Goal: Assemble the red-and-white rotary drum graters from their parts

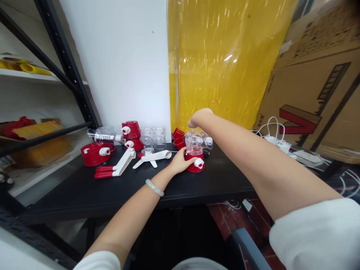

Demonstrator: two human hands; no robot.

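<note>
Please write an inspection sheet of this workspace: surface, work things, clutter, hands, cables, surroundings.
Surface: black matte table top, mostly bare at the front.
Work things: red round plastic base with white knob, clear plastic hopper above it.
Clutter: white crank handle, red-and-white handle bar, red dome housing, clear cups.
Hands: left hand grips the base; right hand bent over the hopper, fingers hidden.
Cables: white cords and chargers at right.
Surroundings: yellow plastic sheet, cardboard box, black metal shelf.
</note>
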